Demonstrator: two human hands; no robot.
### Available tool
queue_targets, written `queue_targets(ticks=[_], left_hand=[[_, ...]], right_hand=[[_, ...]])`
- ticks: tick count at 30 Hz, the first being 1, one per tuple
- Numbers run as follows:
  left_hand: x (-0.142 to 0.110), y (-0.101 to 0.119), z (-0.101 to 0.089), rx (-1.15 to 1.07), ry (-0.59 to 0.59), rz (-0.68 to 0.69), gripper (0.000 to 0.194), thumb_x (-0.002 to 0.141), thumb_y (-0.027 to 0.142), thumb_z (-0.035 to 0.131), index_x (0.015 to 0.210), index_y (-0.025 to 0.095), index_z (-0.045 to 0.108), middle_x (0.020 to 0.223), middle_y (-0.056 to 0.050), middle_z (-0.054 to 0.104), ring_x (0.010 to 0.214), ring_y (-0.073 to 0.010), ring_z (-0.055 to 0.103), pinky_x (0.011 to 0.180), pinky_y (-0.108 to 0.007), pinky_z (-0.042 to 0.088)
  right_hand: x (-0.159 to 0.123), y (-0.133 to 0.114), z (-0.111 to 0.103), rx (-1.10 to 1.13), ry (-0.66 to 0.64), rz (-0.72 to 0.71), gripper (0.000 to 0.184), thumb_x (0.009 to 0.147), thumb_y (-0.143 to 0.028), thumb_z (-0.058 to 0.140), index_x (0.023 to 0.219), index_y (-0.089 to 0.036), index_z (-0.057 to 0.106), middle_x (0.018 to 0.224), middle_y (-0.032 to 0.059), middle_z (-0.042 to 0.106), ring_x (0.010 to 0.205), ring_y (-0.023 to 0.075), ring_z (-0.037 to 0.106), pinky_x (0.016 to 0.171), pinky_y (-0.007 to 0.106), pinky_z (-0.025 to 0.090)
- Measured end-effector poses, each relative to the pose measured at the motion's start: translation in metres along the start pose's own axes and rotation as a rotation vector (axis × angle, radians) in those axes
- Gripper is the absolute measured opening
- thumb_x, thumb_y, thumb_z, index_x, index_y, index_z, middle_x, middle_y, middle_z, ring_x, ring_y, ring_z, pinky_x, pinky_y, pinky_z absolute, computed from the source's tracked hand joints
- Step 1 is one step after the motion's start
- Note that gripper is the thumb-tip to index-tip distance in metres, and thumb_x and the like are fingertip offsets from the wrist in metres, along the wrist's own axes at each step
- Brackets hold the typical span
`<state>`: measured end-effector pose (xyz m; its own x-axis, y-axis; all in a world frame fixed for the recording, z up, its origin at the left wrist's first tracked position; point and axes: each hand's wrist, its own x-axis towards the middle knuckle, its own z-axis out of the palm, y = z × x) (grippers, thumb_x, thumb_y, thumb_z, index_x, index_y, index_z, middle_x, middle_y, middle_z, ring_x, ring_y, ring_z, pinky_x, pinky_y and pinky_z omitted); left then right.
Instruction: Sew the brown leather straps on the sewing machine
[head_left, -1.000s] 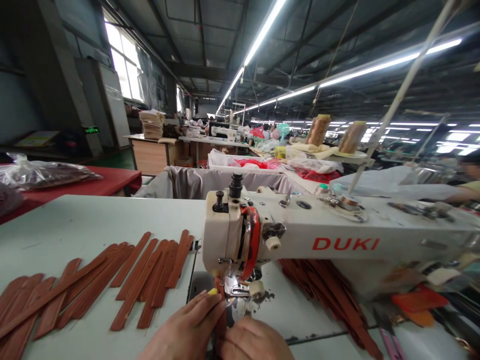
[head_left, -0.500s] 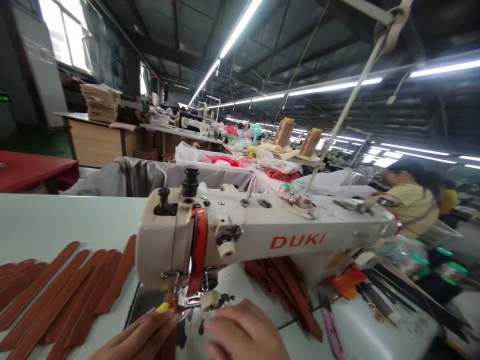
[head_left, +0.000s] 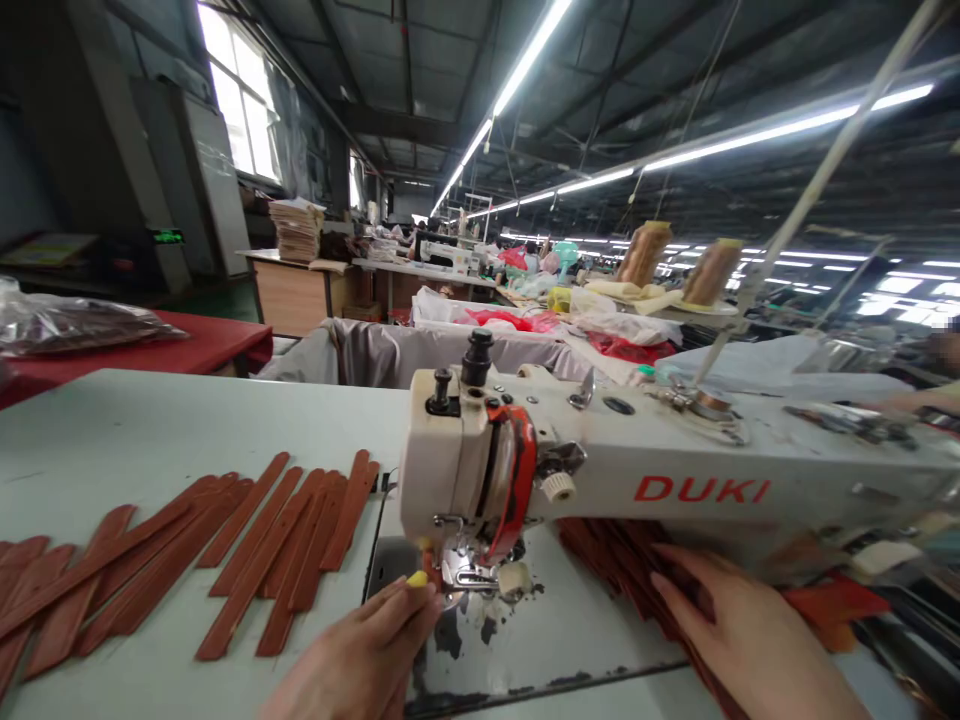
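My left hand point(head_left: 367, 640) is closed at the needle area of the white sewing machine point(head_left: 457, 480), pinching a brown leather strap point(head_left: 431, 562) whose end lies by the presser foot point(head_left: 472, 578). A small yellow piece point(head_left: 417, 579) shows at its fingertips; I cannot tell what it is. Under the machine's arm lies a pile of brown leather straps point(head_left: 600, 560). My right hand point(head_left: 750, 630) reaches onto this pile, thumb and fingers around the straps at its right edge. How many it grips is hidden.
More leather straps point(head_left: 300, 540) lie spread on the pale table point(head_left: 150, 420) to the left. An orange-red object point(head_left: 836, 605) sits right of my right hand. Behind the machine are a grey cloth-lined bin point(head_left: 375, 350), thread cones point(head_left: 643, 255) and a red-covered table point(head_left: 217, 345).
My right hand has moved right, from beside the presser foot to the strap pile under the arm. My left hand stays at the needle. The view has swung left.
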<state>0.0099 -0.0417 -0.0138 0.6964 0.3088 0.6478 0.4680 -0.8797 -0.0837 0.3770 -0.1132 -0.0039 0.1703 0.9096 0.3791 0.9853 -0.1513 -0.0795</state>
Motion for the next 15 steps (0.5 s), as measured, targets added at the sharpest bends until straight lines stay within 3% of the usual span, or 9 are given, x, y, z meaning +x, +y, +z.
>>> queue_targets(ticks=[6, 11, 15], left_hand=[[-0.001, -0.003, 0.013, -0.240, -0.097, -0.378, 0.046, 0.085, 0.019, 0.052, 0.129, 0.025, 0.060, 0.114, -0.005, 0.069, 0.106, -0.0219, 0.066, 0.093, -0.024, 0.054], [0.024, -0.029, 0.017, -0.324, -0.132, -0.454, 0.033, 0.089, 0.024, 0.051, 0.118, 0.023, 0.067, 0.111, -0.005, 0.069, 0.103, -0.0222, 0.065, 0.089, -0.025, 0.055], [0.035, -0.046, 0.015, -0.360, -0.191, -0.457, 0.026, 0.094, 0.029, 0.052, 0.112, 0.022, 0.069, 0.109, -0.006, 0.068, 0.099, -0.0213, 0.065, 0.088, -0.028, 0.055]], right_hand=[[0.003, -0.003, 0.003, -0.067, 0.085, 0.003, 0.044, 0.093, -0.033, 0.030, 0.106, -0.015, 0.069, 0.105, 0.0134, 0.074, 0.088, 0.0318, 0.073, 0.074, 0.045, 0.060], [0.002, -0.012, 0.000, 0.025, 0.035, 0.043, 0.048, 0.090, -0.025, 0.024, 0.120, -0.007, 0.056, 0.090, 0.0172, 0.075, 0.074, 0.0316, 0.074, 0.066, 0.044, 0.059], [-0.006, -0.038, -0.033, 0.362, 0.027, 0.011, 0.031, 0.097, -0.035, 0.031, 0.114, -0.022, 0.054, 0.078, 0.0054, 0.074, 0.065, 0.0210, 0.072, 0.057, 0.027, 0.059]])
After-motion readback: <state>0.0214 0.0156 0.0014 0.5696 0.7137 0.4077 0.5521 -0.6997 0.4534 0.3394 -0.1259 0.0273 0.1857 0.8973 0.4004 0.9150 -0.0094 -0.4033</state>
